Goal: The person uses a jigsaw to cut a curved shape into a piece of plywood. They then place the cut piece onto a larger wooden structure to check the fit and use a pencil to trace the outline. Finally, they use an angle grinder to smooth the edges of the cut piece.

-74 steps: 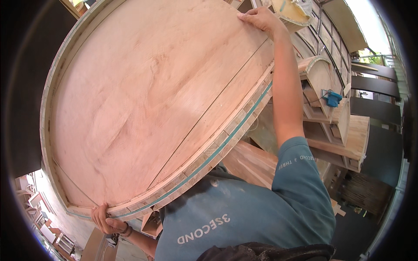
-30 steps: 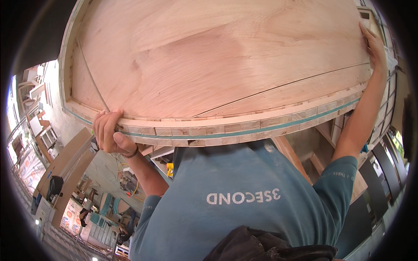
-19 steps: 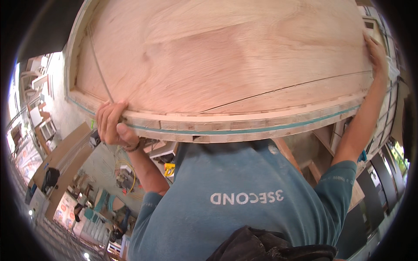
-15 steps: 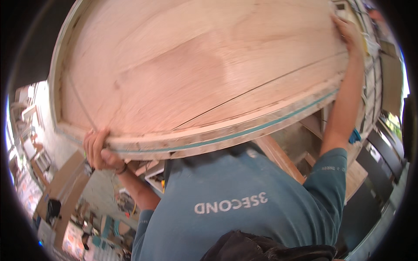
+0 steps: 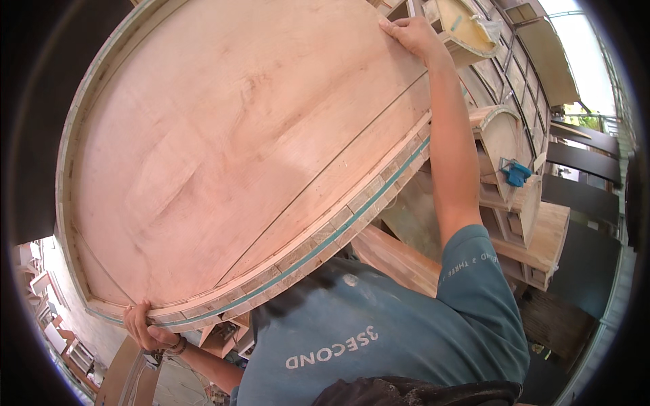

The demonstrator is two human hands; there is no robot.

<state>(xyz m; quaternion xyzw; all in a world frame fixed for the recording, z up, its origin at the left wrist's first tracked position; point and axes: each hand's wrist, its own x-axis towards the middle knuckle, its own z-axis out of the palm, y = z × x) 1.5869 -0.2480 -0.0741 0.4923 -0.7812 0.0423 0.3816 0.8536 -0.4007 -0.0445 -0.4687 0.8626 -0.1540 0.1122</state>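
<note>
A large rounded wooden panel (image 5: 196, 155) fills the middle and upper left, tilted up before my torso. It has a raised rim built of small wood blocks, with a blue-green stripe along its outer side. My left hand (image 5: 143, 329) is closed over the rim at the lower left corner, fingers on top and thumb on the outside. At the upper right my right hand (image 5: 414, 35) grips the panel's far edge, thumb on the inner face; its other fingers are partly hidden. A thin dark line crosses the panel's face.
Right of the panel stand curved wooden pieces (image 5: 504, 149), one bearing a blue clamp (image 5: 518, 174). Wooden drawer-like boxes (image 5: 542, 237) sit below them. Dark slats (image 5: 582, 186) line the far right. A wooden plank (image 5: 399, 260) lies under the panel, near my body.
The panel has turned, its right end swinging up and toward the left while its lower left corner dropped. Both hands have stayed on it, the right moving left and the left moving down.
</note>
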